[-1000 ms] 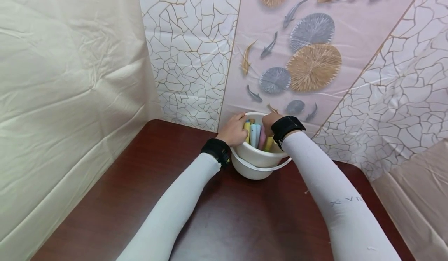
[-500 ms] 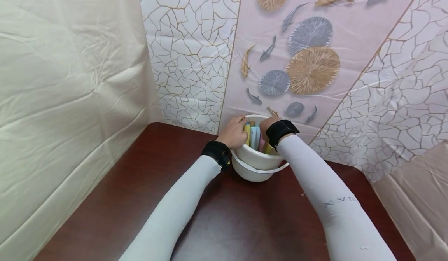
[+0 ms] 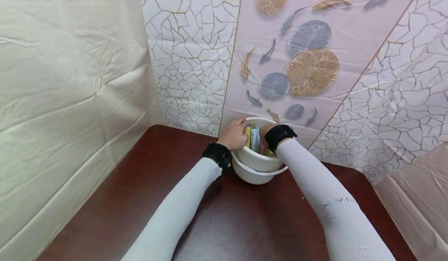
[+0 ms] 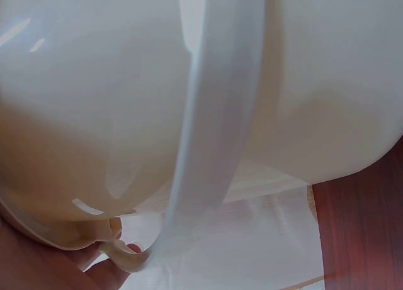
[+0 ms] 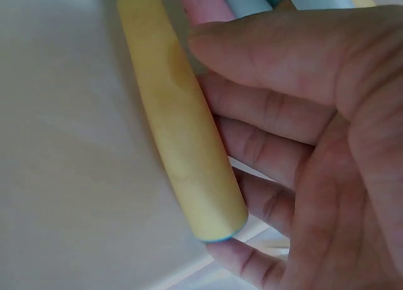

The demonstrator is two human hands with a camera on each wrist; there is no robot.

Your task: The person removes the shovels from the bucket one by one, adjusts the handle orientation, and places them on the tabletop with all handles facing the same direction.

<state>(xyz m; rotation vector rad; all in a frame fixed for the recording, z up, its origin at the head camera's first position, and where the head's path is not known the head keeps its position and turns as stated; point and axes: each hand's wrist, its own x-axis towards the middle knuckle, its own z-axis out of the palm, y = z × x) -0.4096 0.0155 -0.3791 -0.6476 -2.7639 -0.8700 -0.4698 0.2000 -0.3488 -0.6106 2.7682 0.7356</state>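
The right hand (image 5: 327,158) probably has fingertips hidden behind the yellow stick (image 5: 182,120), whose green end is cut off at the right wrist view's top edge, and the left wrist view's lower-left corner crops the left hand (image 4: 34,262).

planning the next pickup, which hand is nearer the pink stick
Right. The right hand is inside the upper tub, close beside the pink stick; the left hand grips the tub's left rim, with pale blue sticks between it and the pink one.
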